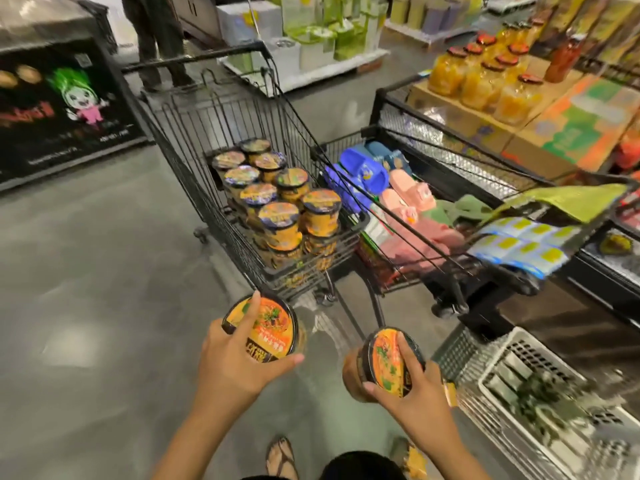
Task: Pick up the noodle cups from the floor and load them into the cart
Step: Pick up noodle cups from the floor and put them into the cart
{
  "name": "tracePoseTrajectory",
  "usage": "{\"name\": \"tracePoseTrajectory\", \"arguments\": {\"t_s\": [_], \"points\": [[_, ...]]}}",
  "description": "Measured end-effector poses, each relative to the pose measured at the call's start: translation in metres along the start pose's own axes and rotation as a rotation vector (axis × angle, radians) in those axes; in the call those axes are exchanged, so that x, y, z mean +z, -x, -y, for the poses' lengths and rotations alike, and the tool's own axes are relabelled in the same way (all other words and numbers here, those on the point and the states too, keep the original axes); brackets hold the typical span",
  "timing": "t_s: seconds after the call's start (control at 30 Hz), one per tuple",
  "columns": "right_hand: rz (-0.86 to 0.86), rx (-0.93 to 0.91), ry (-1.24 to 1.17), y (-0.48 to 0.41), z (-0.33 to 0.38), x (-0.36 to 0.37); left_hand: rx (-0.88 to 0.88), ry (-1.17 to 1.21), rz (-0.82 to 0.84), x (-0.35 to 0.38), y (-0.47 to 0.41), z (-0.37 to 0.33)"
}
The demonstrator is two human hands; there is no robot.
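My left hand grips an orange-lidded noodle cup from above, fingers spread over its lid. My right hand holds a second noodle cup tilted on its side, thumb and fingers round its rim. Both cups are held in the air just short of the black wire cart, which stands ahead of me. Several noodle cups are stacked in the cart's basket in two layers. A yellow packet lies on the floor by my foot; whether it is a cup is unclear.
A second cart with blue and pink slippers sits right of the first. A display of juice jars and a white crate line the right. A black poster stand is at left. Someone's legs stand beyond the cart.
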State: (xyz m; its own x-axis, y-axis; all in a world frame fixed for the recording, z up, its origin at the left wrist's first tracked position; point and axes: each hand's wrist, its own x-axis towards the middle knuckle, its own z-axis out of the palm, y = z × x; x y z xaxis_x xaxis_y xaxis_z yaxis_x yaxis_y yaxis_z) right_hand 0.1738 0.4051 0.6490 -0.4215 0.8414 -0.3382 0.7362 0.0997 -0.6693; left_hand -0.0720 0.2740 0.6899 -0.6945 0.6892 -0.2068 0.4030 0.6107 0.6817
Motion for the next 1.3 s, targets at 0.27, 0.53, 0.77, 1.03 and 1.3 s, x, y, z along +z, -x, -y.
{"name": "tracePoseTrajectory", "arguments": {"t_s": [0.27,0.53,0.77,1.03,1.3], "points": [[0.031,-0.075,-0.04,-0.095,0.093,0.013,-0.085,0.066,-0.059,-0.045,-0.093,0.003],[0.102,-0.199,0.16,-0.265,0.179,-0.002,-0.179,0.029,-0.13,-0.063,-0.245,-0.025],[0.222,-0.395,0.403,-0.449,0.298,-0.01,-0.3,-0.022,-0.208,-0.09,-0.403,-0.061],[0.267,-0.481,0.505,-0.633,0.403,0.039,-0.477,-0.167,-0.188,-0.11,-0.566,-0.056],[0.3,-0.499,0.544,-0.742,0.453,0.097,-0.545,-0.318,-0.148,-0.108,-0.676,-0.025]]}}
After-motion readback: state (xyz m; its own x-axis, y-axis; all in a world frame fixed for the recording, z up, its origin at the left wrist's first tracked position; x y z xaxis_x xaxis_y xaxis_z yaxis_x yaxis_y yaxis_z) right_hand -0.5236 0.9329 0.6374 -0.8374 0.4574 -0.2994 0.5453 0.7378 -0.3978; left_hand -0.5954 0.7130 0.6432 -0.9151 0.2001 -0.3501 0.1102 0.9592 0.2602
